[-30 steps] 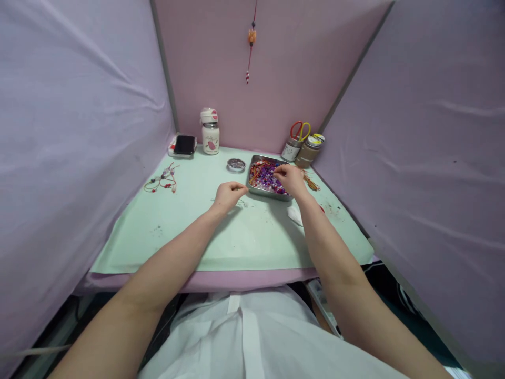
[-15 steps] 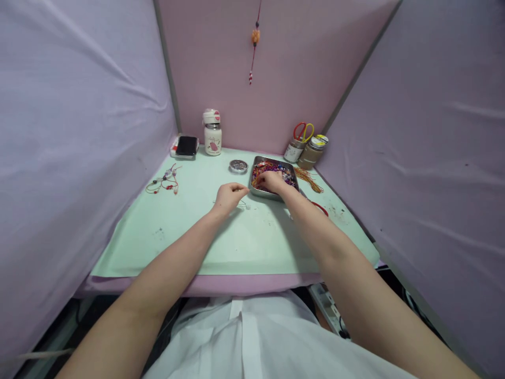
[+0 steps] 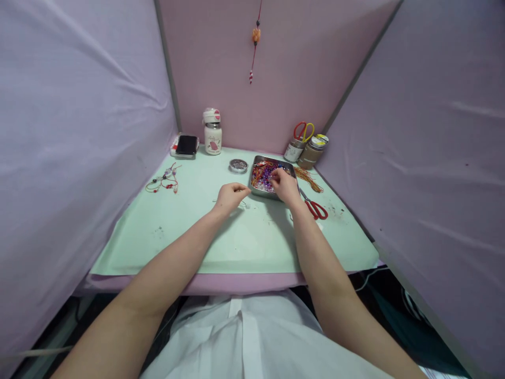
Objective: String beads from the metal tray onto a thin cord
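Observation:
My left hand (image 3: 231,197) is closed in a pinch just left of the metal tray. A thin pale cord (image 3: 245,205) trails out beneath its fingers onto the green mat. My right hand (image 3: 284,184) hovers over the right part of the tray (image 3: 265,195), thumb and fingertips together; whatever lies between them is too small to make out. Purple, blue and clear beads (image 3: 265,176) fill the tray, with orange-red cord (image 3: 258,171) along its left side.
Red-handled scissors (image 3: 315,209) lie right of the tray beside a bundle of brown cords (image 3: 310,180). Behind are a round tin (image 3: 239,166), a bottle (image 3: 213,138), a phone (image 3: 187,146) and two jars, one a scissor holder (image 3: 293,152). Beaded bracelets (image 3: 168,181) lie left.
My right hand has shifted right across the tray, uncovering the beads and cord at its left. The scissors now show more fully. My left hand stays almost still.

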A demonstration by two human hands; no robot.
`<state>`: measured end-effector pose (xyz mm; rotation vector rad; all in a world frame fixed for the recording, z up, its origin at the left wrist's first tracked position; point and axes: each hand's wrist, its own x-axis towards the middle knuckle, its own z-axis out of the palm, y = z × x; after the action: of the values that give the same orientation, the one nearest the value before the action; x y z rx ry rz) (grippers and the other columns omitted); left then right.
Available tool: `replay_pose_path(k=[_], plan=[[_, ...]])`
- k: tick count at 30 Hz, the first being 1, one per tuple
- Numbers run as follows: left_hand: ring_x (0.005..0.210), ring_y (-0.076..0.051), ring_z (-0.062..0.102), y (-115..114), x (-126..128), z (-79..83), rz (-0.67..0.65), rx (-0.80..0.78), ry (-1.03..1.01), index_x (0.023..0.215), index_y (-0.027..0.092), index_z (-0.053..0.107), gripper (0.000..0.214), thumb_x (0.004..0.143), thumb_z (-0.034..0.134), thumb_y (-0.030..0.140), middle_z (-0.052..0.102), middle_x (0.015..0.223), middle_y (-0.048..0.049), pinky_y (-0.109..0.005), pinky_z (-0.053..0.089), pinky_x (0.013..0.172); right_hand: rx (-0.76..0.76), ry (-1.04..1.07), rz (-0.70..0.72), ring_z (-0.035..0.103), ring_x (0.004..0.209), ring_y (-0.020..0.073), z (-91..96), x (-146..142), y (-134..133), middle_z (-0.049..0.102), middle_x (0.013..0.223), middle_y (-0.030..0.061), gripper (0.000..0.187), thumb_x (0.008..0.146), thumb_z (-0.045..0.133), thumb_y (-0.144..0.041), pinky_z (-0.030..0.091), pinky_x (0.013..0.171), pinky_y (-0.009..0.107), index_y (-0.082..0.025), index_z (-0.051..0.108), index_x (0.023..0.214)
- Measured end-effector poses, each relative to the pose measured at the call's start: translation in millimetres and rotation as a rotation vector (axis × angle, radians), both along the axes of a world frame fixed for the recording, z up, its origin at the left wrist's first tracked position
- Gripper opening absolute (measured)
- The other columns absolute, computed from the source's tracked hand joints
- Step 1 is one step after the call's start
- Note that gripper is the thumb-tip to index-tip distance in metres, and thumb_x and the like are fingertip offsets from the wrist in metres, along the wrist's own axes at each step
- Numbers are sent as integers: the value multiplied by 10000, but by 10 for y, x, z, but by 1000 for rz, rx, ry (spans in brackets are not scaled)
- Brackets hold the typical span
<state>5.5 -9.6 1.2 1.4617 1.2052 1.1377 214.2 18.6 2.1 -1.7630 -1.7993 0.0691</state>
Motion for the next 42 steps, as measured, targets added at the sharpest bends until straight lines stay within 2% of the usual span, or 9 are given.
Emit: replay_pose_path(k=[3,7,14,19,23,27,32,37,42], plan=[[628,-143,502,6,6,-26,-4,4,24,712,141,710,227,638,686,355,626,645,-36,-293,387,644,-8,125,-61,658,918,234,-98,47,-190,736,900,37,464,808,531,-200,418,887,375,-205,494,1271],[646,-149,519,18,-11,-36,-2,2,31,713,144,716,235,635,693,365,637,665,-44,-297,398,662,49,196,-164,658,926,228,-170,134,-264,731,934,48,528,797,526,-195,419,900,381,-199,444,1318],[649,-153,523,32,-18,-55,-18,2,42,716,150,718,234,636,697,370,638,669,-43,-297,401,658,-15,98,-199,640,1002,247,-190,148,-263,729,1019,56,223,847,510,-278,389,949,419,-233,668,999],[630,-143,503,26,-8,-56,-19,11,46,710,152,716,226,641,691,366,619,648,-35,-293,391,647,-19,122,-181,630,984,243,-203,128,-268,718,1013,61,429,848,522,-284,370,973,455,-243,541,1275],[610,-137,482,9,-2,-39,-25,10,54,718,152,717,234,645,682,372,611,640,-33,-293,383,630,53,170,-197,607,1004,251,-209,150,-261,673,1120,98,480,826,505,-247,386,970,481,-213,506,1305],[593,-133,459,-3,-2,-20,-23,5,56,720,152,716,236,640,678,371,589,611,-22,-289,372,611,179,187,-252,566,1090,249,-169,196,-249,608,1220,130,493,808,415,-153,391,988,465,-183,501,1292],[597,-135,460,-12,-1,-7,-38,28,58,692,153,715,210,639,667,351,597,618,-26,-287,354,604,35,105,-203,580,1093,259,-47,381,-181,654,1159,120,413,778,414,-122,406,998,439,-172,642,1119],[577,-126,436,-13,7,-23,-55,58,61,693,154,718,200,655,659,341,575,601,-15,-278,332,578,119,83,-200,614,1043,238,66,644,-44,690,1107,121,432,787,401,-110,443,963,401,-146,653,1136],[568,-124,420,-22,8,-21,-67,62,78,698,159,717,197,662,645,338,555,586,-8,-279,330,577,73,56,-200,643,967,228,109,760,86,707,1065,128,393,813,443,-141,469,915,379,-129,640,1153]])
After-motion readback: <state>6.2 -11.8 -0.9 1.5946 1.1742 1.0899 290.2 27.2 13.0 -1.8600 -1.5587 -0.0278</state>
